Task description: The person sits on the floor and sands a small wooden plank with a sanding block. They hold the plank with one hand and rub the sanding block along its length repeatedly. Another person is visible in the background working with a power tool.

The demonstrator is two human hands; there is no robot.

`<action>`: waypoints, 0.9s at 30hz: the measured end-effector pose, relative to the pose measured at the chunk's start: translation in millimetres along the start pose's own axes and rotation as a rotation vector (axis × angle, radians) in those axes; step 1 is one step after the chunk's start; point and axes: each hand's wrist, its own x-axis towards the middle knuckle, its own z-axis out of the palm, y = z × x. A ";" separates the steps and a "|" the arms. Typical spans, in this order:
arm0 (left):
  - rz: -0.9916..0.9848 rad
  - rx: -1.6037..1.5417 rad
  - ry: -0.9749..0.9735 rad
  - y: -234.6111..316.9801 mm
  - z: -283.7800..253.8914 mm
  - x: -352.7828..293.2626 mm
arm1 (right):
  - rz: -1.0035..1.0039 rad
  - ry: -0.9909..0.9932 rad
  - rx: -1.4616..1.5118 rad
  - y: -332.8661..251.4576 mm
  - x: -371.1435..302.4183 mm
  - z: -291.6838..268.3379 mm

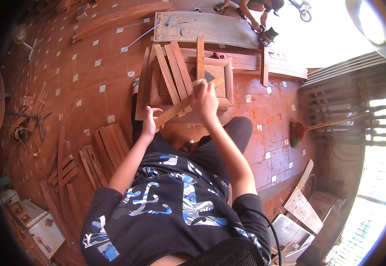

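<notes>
— A black T-shirt (157,210) with a blue-and-white print is seen closest, and beyond it a wooden strip (175,111) is held at a slant. By which hands?

— By both. Its lower-left end is held between the thumb and fingers of the left hand (148,123); near its upper-right end it is gripped by the closed right hand (205,96).

— And where is it positioned?

— Across the near side of a framed wooden panel (229,84), over some loose strips (173,73). Whether they are touched by it cannot be told.

— What else is laid out?

— A separate piece (200,55) is laid to their right, with a small red object (220,55) beside it. Farther off, near the right end of a pale board (215,29), a dark tool (269,35) is held by another person (250,11).
</notes>
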 end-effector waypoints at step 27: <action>0.002 -0.033 0.074 -9.6 -4.7 4.5 | -0.204 -0.215 0.235 -55.9 -59.8 -9.9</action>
